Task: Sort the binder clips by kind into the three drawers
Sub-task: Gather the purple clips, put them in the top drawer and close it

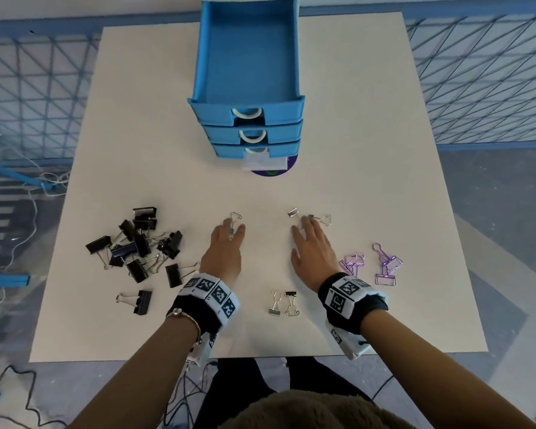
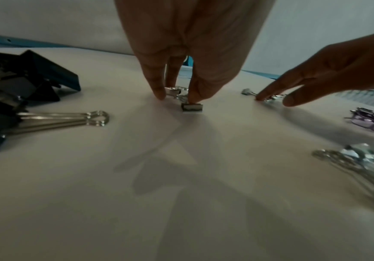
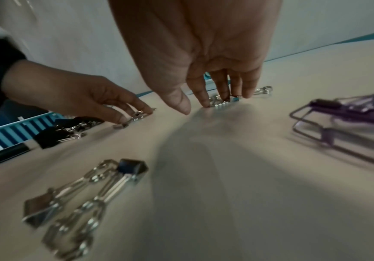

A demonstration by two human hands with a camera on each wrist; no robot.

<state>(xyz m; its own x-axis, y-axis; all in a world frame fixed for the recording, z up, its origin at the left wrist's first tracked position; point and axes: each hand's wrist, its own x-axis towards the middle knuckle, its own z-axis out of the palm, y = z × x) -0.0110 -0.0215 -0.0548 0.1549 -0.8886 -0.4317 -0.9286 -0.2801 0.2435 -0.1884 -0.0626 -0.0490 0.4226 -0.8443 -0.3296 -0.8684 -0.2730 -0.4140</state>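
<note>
My left hand point(image 1: 234, 227) pinches a small silver clip point(image 1: 235, 217) lying on the white table, thumb and fingertips on its wire handles; the left wrist view shows its body point(image 2: 192, 107) on the surface. My right hand point(image 1: 304, 226) lies flat with straight fingers, tips pressing on two silver clips point(image 1: 294, 215), its thumb held apart. Two more silver clips point(image 1: 283, 301) lie near the front edge between my wrists. To the left is a pile of black clips point(image 1: 140, 243), and purple wire clips point(image 1: 384, 264) lie to the right. The blue drawer unit's top drawer point(image 1: 200, 72) stands pulled out, nothing inside.
The middle drawer point(image 1: 223, 131) and bottom drawer point(image 1: 229, 150) look closed. A white tag and a purple disc point(image 1: 273, 172) lie at the unit's foot. The white table point(image 1: 353, 150) ends at its front edge near my forearms. Blue mesh fencing and cables surround it.
</note>
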